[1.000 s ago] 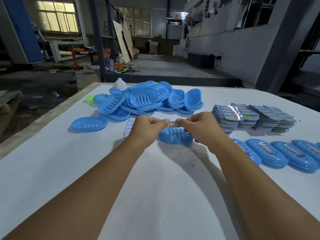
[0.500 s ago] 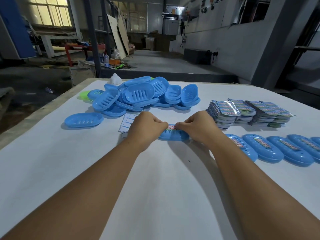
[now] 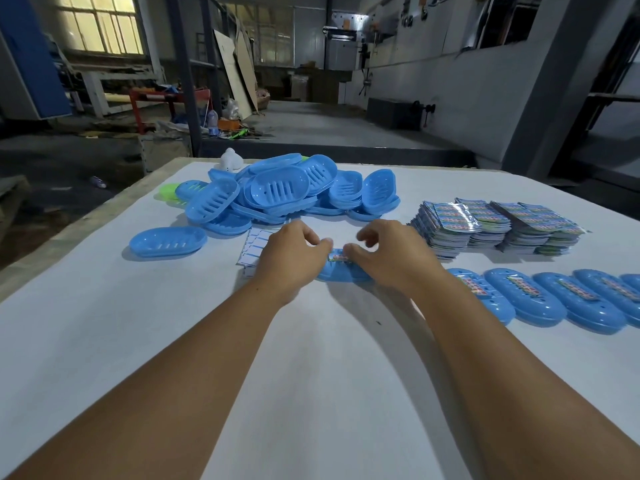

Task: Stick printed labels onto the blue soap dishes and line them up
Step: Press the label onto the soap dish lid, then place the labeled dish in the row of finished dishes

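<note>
An upturned blue soap dish (image 3: 343,274) lies on the white table between my hands, with a printed label (image 3: 337,257) on its top. My left hand (image 3: 289,252) has curled fingers and pinches the label's left end. My right hand (image 3: 388,254) touches the label's right end with its thumb, and its fingers are raised and loosely curled. A row of labelled dishes (image 3: 547,301) runs along the right. A pile of unlabelled dishes (image 3: 287,192) sits behind my hands.
Stacks of printed labels (image 3: 495,223) stand at the back right. A white backing sheet (image 3: 252,249) lies under my left hand, and a single dish (image 3: 168,240) sits to the left. A green dish (image 3: 169,192) and a white object (image 3: 230,159) lie near the table's far left edge.
My right hand's fingers have lifted and loosened from their pinch on the label. Both hands have stayed over the dish, and the label now lies on its top.
</note>
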Demonstrator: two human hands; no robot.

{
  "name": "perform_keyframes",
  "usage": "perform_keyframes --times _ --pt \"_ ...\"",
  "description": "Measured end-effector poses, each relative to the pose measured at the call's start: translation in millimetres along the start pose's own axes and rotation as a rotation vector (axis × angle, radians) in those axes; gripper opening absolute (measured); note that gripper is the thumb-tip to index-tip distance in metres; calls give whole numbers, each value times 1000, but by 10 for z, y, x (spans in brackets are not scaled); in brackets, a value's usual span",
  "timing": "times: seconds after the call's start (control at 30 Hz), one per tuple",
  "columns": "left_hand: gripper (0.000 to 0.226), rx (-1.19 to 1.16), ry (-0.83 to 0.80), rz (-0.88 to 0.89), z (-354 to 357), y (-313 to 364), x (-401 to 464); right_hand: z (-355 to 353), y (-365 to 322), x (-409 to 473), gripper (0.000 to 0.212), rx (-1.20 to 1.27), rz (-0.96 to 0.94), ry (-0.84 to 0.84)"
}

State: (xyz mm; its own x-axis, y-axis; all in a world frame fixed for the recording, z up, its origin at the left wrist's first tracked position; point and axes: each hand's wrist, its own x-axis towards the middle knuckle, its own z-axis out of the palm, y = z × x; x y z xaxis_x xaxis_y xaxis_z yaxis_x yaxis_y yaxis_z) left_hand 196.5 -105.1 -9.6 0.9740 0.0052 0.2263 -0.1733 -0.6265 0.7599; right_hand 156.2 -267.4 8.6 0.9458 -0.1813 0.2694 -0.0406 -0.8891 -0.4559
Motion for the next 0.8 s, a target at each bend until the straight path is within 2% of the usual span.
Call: perform_keyframes --times 0.07,0.2,0.3,0.43,0.63,0.8 --pt "17 -28 -1 -18 -10 17 13 -2 -63 -50 48 95 -111 -116" --pt "27 -10 -1 -15 -47 27 13 -38 -162 -99 46 31 -191 -275" --pt "27 -2 -12 -21 -34 0 3 -163 -146 -124 45 -120 -128 -302" --pt "21 -10 -14 -37 -18 -30 12 -382 0 -171 52 -360 64 -376" --pt "18 20 -3 -35 -4 -40 16 -585 117 -192 55 -381 197 -335" --pt "10 0 3 -30 -12 -43 6 -606 113 -199 23 -358 220 -324"
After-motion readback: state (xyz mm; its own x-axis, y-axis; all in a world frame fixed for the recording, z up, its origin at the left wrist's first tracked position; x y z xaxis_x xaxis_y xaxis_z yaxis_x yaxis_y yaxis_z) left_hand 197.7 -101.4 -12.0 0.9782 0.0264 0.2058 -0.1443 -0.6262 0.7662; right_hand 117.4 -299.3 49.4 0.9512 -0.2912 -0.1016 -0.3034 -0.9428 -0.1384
